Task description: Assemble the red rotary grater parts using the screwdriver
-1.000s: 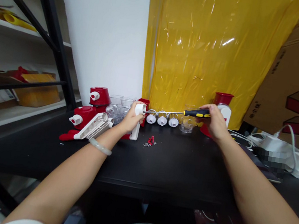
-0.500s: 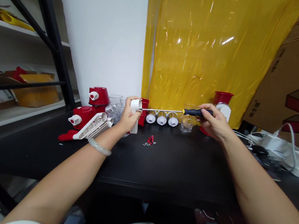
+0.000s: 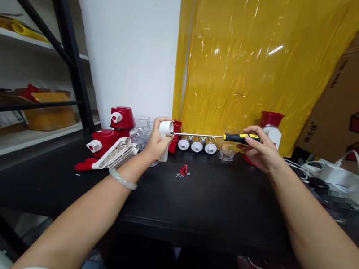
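Observation:
My left hand [image 3: 157, 142] is wrapped round a white plastic part [image 3: 166, 128] with a round, ring-like end, held up above the black table. In my right hand [image 3: 262, 150] is a screwdriver [image 3: 238, 137] with a black and yellow handle, gripped between thumb and fingers. Its long shaft lies level and points left, with the tip at the round end of the white part. Whether the tip sits in a screw is too small to make out. Below, on the table, lies a small pile of red pieces [image 3: 184, 170] and silver screws [image 3: 179, 175].
Red housings [image 3: 122, 117] and white handles with red grips [image 3: 115, 155] stand at the left. Three metal drums [image 3: 197, 145] line the back, beside clear plastic cups [image 3: 227, 151]. A red and white assembly [image 3: 271, 119] is behind my right hand. Power strips and cables [image 3: 355, 185] occupy the right.
The screwdriver handle has turned in my right hand, showing more yellow, and my fingers have shifted on it. The whole view has moved slightly. My left hand keeps its hold.

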### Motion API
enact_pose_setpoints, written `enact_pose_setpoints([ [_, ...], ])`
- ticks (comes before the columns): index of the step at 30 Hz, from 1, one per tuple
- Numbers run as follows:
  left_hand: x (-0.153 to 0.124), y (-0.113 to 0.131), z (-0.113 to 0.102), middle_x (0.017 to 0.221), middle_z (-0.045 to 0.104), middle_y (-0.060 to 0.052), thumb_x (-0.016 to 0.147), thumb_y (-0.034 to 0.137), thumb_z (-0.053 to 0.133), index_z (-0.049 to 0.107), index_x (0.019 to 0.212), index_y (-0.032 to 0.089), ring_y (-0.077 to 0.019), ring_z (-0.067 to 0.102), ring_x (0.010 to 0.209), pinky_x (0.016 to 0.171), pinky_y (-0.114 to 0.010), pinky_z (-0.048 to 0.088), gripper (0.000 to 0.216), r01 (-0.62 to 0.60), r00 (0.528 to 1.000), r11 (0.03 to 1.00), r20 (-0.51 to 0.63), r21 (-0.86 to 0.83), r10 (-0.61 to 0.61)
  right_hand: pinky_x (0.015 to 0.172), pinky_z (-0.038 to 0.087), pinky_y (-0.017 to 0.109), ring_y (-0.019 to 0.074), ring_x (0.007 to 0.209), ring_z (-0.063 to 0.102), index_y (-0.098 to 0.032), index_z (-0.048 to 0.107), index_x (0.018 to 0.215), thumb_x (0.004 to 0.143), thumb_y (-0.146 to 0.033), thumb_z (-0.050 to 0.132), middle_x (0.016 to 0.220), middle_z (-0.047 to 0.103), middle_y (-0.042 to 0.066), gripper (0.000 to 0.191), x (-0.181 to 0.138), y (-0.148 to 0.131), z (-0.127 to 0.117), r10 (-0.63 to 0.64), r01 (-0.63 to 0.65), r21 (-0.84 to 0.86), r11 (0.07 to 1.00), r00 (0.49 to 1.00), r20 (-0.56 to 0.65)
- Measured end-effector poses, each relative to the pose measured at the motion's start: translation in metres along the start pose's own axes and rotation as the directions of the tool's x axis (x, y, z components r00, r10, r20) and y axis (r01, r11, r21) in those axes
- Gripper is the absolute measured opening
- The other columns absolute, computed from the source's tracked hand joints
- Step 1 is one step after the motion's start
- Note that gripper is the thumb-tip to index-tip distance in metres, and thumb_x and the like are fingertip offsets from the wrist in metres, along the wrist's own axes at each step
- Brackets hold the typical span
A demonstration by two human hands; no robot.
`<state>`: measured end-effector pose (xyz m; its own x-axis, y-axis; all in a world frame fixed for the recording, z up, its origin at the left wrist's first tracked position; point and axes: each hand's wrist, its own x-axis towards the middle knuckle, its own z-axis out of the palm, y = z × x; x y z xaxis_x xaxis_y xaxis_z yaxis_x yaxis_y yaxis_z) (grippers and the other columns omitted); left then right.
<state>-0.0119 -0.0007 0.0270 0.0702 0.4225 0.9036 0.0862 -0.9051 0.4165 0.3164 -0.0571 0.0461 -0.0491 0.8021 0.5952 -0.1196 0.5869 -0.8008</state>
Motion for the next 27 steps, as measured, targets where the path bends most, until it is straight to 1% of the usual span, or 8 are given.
enact_pose_setpoints([
  [3,-0.002,0.000,-0.001,0.103,0.055,-0.003,0.071,0.002,0.061,0.048,0.113,0.025,-0.0151,0.058,0.083,0.071,-0.030,0.051,0.050,-0.084,0.996,0.994,-0.024,0.065,0.085,0.045,0.048,0.031,0.0173,0.051,0.060,-0.027,0.058,0.087,0.079,-0.069,0.060,0.065,0.062,0.000,0.043,0.002,0.002,0.001,-0.005,-0.003,-0.143,0.990,0.998,-0.055],
  [6,-0.004,-0.003,-0.002,0.107,0.057,-0.004,0.077,0.007,0.062,0.044,0.121,0.027,-0.0155,0.059,0.085,0.075,-0.033,0.053,0.052,-0.153,0.987,0.979,-0.026,0.133,0.158,0.037,0.037,0.029,0.0146,0.037,0.048,-0.025,0.056,0.081,0.082,-0.069,0.055,0.049,0.052,-0.002,0.044,0.003,0.001,0.001,-0.042,0.015,-0.321,0.947,0.996,-0.075],
  [9,-0.004,-0.007,-0.004,0.109,0.060,-0.006,0.084,0.016,0.063,0.036,0.133,0.029,-0.0188,0.062,0.095,0.087,-0.042,0.052,0.057,-0.252,0.967,0.945,0.008,0.208,0.256,0.039,0.036,0.027,0.0126,0.039,0.047,-0.025,0.055,0.077,0.081,-0.063,0.061,0.051,0.051,-0.003,0.039,0.000,-0.007,0.003,-0.181,0.123,-0.409,0.904,0.978,-0.106],
  [12,-0.003,-0.008,-0.005,0.111,0.063,-0.006,0.088,0.021,0.063,0.029,0.139,0.030,-0.0215,0.063,0.104,0.095,-0.048,0.049,0.062,-0.374,0.924,0.887,0.031,0.270,0.380,0.042,0.039,0.028,0.0123,0.044,0.049,-0.024,0.057,0.078,0.080,-0.059,0.065,0.059,0.054,-0.002,0.035,-0.005,-0.016,0.006,-0.331,0.225,-0.503,0.834,0.934,-0.131],
  [17,-0.001,-0.006,-0.004,0.116,0.063,-0.005,0.087,0.020,0.065,0.034,0.132,0.035,-0.0205,0.065,0.102,0.089,-0.045,0.053,0.056,-0.517,0.844,0.816,-0.001,0.259,0.536,0.048,0.043,0.030,0.0145,0.053,0.053,-0.024,0.062,0.079,0.083,-0.054,0.062,0.069,0.059,0.001,0.030,-0.015,-0.026,0.013,-0.525,0.325,-0.628,0.707,0.837,-0.158],
  [20,0.000,-0.005,-0.003,0.109,0.063,-0.004,0.086,0.018,0.066,0.037,0.128,0.034,-0.0191,0.066,0.095,0.085,-0.042,0.055,0.053,-0.544,0.817,0.792,-0.043,0.277,0.575,0.049,0.043,0.031,0.0152,0.054,0.053,-0.024,0.061,0.076,0.086,-0.053,0.059,0.068,0.058,0.002,0.031,-0.017,-0.027,0.015,-0.538,0.330,-0.646,0.688,0.830,-0.150],
  [24,0.002,-0.004,-0.003,0.103,0.063,-0.003,0.087,0.018,0.065,0.038,0.125,0.032,-0.0169,0.065,0.089,0.081,-0.040,0.055,0.049,-0.528,0.810,0.790,-0.093,0.312,0.579,0.051,0.044,0.030,0.0151,0.055,0.053,-0.024,0.061,0.077,0.086,-0.050,0.061,0.065,0.056,0.001,0.028,-0.016,-0.027,0.016,-0.476,0.295,-0.642,0.708,0.870,-0.126],
  [27,0.002,-0.003,-0.004,0.099,0.062,-0.002,0.088,0.022,0.064,0.038,0.121,0.029,-0.0160,0.065,0.086,0.080,-0.038,0.054,0.043,-0.511,0.810,0.787,-0.112,0.345,0.575,0.054,0.046,0.030,0.0154,0.061,0.056,-0.023,0.061,0.083,0.083,-0.047,0.066,0.072,0.059,0.001,0.024,-0.013,-0.027,0.016,-0.444,0.285,-0.627,0.725,0.890,-0.108],
])
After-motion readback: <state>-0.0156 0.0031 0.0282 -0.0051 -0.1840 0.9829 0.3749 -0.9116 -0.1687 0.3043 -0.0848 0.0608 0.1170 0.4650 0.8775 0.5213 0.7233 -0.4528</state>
